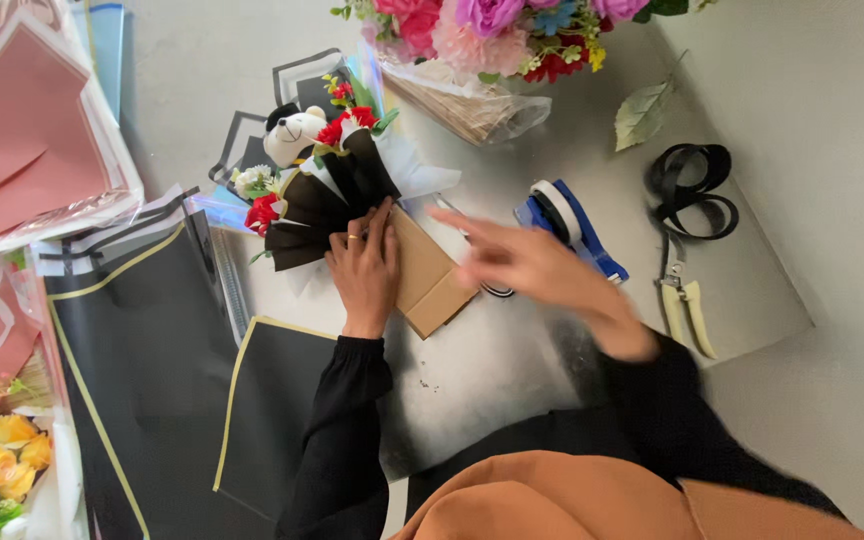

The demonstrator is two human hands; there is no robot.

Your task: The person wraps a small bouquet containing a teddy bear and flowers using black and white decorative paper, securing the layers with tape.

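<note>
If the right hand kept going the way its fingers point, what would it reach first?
Probably the black-wrapped bouquet. The right hand, blurred, points left over the brown box, just past the left hand; its height is unclear.

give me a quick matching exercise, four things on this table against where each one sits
Things:
1. toy bear
2. tape dispenser
3. pruning shears
4. yellow roses

Places:
A. bottom left corner
B. far right, below a black ribbon
C. top of the small bouquet under the left hand
D. just beyond the blurred right hand

Pairs: 1-C, 2-D, 3-B, 4-A
</note>
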